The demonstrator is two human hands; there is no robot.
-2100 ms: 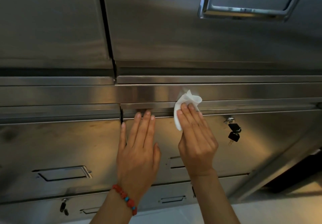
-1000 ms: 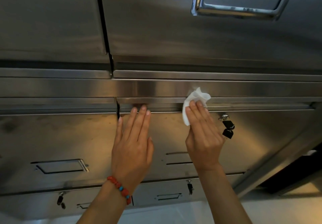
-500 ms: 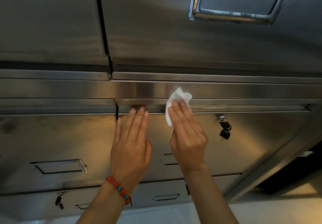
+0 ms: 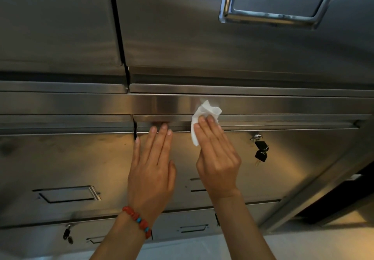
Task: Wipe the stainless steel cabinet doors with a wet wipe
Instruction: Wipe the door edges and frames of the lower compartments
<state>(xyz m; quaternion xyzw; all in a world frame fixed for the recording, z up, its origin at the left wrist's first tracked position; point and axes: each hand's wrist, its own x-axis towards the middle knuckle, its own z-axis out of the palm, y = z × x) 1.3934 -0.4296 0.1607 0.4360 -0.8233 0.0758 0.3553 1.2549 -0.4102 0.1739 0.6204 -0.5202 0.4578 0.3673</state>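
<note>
Since the earlier frame, my right hand (image 4: 217,156) had slid the crumpled white wet wipe (image 4: 204,118) rightward again along the brushed stainless steel cabinet door (image 4: 293,168) top edge, straight fingers pressing it, left hand (image 4: 151,170) flat, bracing; wiping continued.

wet wipe (image 4: 204,116): plain white, no print, under my right grip (image 4: 217,158).
cabinet doors (image 4: 202,43): brushed silver-grey steel, with a warm amber sheen below the wet wipe.
bracelet (image 4: 138,220): red beads with a few turquoise ones, on my left wrist, below the wet wipe.
keys (image 4: 261,151): black heads, right of the wet wipe.
handle (image 4: 271,17): bright chrome, above the wet wipe.
floor (image 4: 202,245): pale grey-white, below the wet wipe.
</note>
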